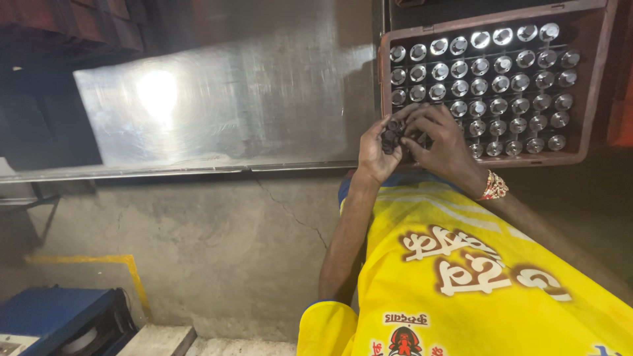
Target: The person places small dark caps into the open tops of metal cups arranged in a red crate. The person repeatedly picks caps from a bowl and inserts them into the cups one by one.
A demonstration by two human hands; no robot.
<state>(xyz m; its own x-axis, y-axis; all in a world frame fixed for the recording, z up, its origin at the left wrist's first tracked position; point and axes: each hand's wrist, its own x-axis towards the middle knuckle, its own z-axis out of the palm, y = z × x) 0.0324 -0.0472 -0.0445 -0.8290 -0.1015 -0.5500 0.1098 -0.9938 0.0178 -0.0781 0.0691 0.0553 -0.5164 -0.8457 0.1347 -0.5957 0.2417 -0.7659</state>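
I count two hands at work, both at the near left corner of the tray (597, 79), a reddish-brown, rectangular crate whose long axis runs left to right across the top right of my view. My left hand (376, 148) is cupped palm-up with its fingers curled around a cluster of small dark round pieces (390, 135) (I cannot give a sure count of them, perhaps four or five, since they are bunched and shadowed). My right hand (440, 142) lies over the tray's near rim, fingers bent inward, its fingertips pressing together on one of those dark pieces right against the left hand; a red and gold beaded bracelet (494, 186) sits on that wrist. In the tray stand shiny metal cylinders (501, 84), upright with their flat round ends facing up toward me, set in slanting rows: I make out about six rows of roughly eight or nine each, somewhere near fifty, the nearest ones partly hidden by the hands. One steel table top (231, 99) stretches to the left, glaring with a single bright light reflection. Below it, one yellow painted line (135, 277) marks an angle on the concrete floor, and one blue box-shaped case (59, 316) sits at the lower left corner. My yellow shirt (475, 290) carries brown lettering edged in white and a small red figure.
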